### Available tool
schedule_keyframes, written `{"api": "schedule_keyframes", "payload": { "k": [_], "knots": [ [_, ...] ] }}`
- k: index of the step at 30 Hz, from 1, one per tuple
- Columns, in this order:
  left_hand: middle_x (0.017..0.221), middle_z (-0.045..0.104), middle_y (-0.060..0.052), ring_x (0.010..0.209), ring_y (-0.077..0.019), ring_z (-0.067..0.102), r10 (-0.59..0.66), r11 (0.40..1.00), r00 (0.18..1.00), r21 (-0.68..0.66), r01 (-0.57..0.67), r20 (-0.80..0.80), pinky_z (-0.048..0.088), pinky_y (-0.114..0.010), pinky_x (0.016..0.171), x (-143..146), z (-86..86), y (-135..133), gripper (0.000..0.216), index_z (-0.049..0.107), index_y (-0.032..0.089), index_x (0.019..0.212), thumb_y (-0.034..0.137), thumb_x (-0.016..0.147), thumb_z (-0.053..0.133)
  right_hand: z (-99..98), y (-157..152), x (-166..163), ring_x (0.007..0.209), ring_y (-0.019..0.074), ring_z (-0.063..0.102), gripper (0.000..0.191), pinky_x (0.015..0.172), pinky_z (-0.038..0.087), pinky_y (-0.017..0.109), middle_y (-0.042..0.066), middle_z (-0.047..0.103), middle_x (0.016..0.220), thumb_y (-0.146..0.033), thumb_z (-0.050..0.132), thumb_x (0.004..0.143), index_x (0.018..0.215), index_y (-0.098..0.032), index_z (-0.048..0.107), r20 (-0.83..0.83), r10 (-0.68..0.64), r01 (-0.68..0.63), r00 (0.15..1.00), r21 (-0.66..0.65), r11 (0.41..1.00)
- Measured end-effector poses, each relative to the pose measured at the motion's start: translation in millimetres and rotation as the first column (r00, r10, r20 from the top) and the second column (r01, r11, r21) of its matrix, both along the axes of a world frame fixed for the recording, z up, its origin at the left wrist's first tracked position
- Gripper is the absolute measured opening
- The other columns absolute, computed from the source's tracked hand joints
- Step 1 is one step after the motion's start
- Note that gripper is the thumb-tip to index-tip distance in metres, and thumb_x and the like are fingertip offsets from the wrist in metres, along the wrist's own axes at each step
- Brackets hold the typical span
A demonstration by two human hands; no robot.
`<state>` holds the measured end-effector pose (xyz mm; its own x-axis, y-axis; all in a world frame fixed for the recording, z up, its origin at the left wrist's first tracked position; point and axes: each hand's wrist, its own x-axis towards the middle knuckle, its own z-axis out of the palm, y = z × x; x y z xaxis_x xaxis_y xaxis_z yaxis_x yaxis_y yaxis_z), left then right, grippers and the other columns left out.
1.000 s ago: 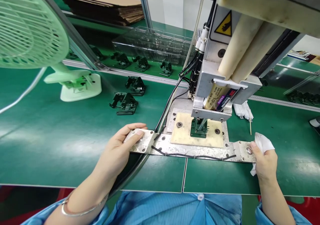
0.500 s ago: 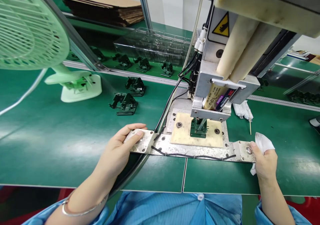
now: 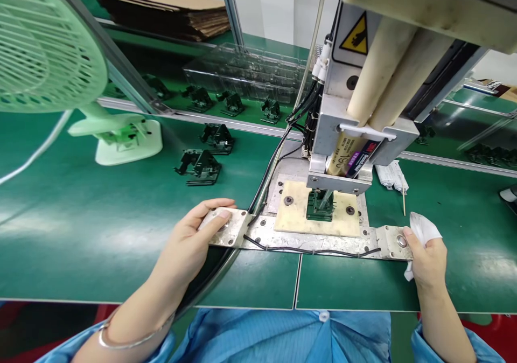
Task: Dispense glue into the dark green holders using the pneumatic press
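Note:
My left hand (image 3: 196, 234) grips the left metal button block (image 3: 238, 228) of the dispensing machine, thumb on top and fingers round its far edge. Any button there is hidden under the thumb. My right hand (image 3: 430, 258) is closed on a crumpled white wiping cloth (image 3: 424, 228). Its thumb touches the end of the right button block (image 3: 391, 242), beside a round silver button (image 3: 401, 241). Between the hands, a dark green plastic part (image 3: 317, 212) sits in the cream fixture plate (image 3: 291, 220). A clear nozzle (image 3: 326, 199) from the two-tube adhesive cartridge (image 3: 353, 155) reaches down to this part.
Two dark plastic parts (image 3: 197, 166) stand on the green bench at left, near a green fan (image 3: 129, 137). Several more line the back below clear trays (image 3: 246, 75). White packets (image 3: 391, 175) and a thin stick (image 3: 404, 202) lie right of the machine. Cables cross beside my left hand.
The view has shifted very slightly, so everything sits a little further left. Both hands keep their places on the button blocks, and the cloth stays in my right hand.

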<state>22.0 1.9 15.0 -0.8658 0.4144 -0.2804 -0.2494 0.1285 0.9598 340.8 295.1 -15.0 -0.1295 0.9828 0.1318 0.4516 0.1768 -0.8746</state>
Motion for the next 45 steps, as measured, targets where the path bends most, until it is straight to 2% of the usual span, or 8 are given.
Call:
{"api": "schedule_keyframes", "payload": {
  "k": [14,19,24,35,41,45],
  "knots": [
    [0.080,0.070,0.000,0.065,-0.0129,0.058,0.014,1.000,1.000,-0.017,-0.014,0.010,0.046,-0.018,0.058,5.8,11.6,4.1,0.053,0.067,0.022,0.100,0.052,0.060,0.085,4.0,-2.0,-2.2,0.102,0.0362,0.066,0.073,0.093,0.049,0.050,0.014,0.072,0.105,-0.060,0.079,0.063,0.117,-0.013,0.067,-0.014,-0.017,0.016,1.000,-0.050,0.999],
    [0.082,0.070,0.000,0.065,-0.0126,0.058,0.005,1.000,1.000,-0.022,-0.004,0.010,0.047,-0.017,0.058,4.9,9.0,2.8,0.055,0.068,0.023,0.101,0.054,0.060,0.085,0.8,-0.5,0.2,0.103,0.0355,0.065,0.074,0.093,0.048,0.049,0.014,0.072,0.108,-0.061,0.078,0.065,0.121,-0.014,0.066,-0.008,-0.001,0.001,1.000,-0.046,0.999],
    [0.084,0.070,0.000,0.067,-0.0123,0.058,-0.004,1.000,1.000,-0.027,0.005,0.016,0.048,-0.016,0.060,3.8,7.1,1.0,0.056,0.067,0.025,0.102,0.057,0.060,0.085,3.8,-1.3,-1.1,0.097,0.0350,0.067,0.072,0.088,0.051,0.048,0.013,0.073,0.100,-0.060,0.079,0.063,0.117,-0.013,0.067,0.013,-0.014,0.015,1.000,-0.075,0.997],
    [0.082,0.068,0.002,0.067,-0.0109,0.057,0.019,1.000,1.000,-0.009,-0.019,0.008,0.046,-0.014,0.059,7.5,10.2,3.5,0.052,0.069,0.023,0.099,0.053,0.060,0.086,4.4,-0.7,0.6,0.090,0.0323,0.068,0.066,0.083,0.051,0.045,0.011,0.073,0.093,-0.060,0.076,0.067,0.114,-0.014,0.068,0.039,0.015,-0.016,0.999,0.017,1.000],
    [0.084,0.069,0.001,0.068,-0.0112,0.058,0.025,0.999,1.000,0.028,-0.025,-0.011,0.046,-0.015,0.059,8.5,10.3,4.4,0.046,0.069,0.022,0.099,0.047,0.064,0.085,6.8,-1.8,0.6,0.077,0.0288,0.067,0.060,0.072,0.053,0.042,0.008,0.072,0.082,-0.060,0.075,0.067,0.105,-0.015,0.069,0.062,0.005,-0.007,0.998,0.031,0.999],
    [0.086,0.069,0.001,0.069,-0.0107,0.057,0.017,0.999,0.999,0.052,-0.015,-0.035,0.046,-0.015,0.059,6.2,6.0,3.6,0.041,0.070,0.022,0.099,0.044,0.068,0.084,8.5,-1.7,-0.8,0.082,0.0310,0.068,0.060,0.074,0.054,0.044,0.010,0.072,0.086,-0.062,0.075,0.064,0.100,-0.014,0.070,0.069,-0.002,0.000,0.998,0.035,0.999]
  ]
}}
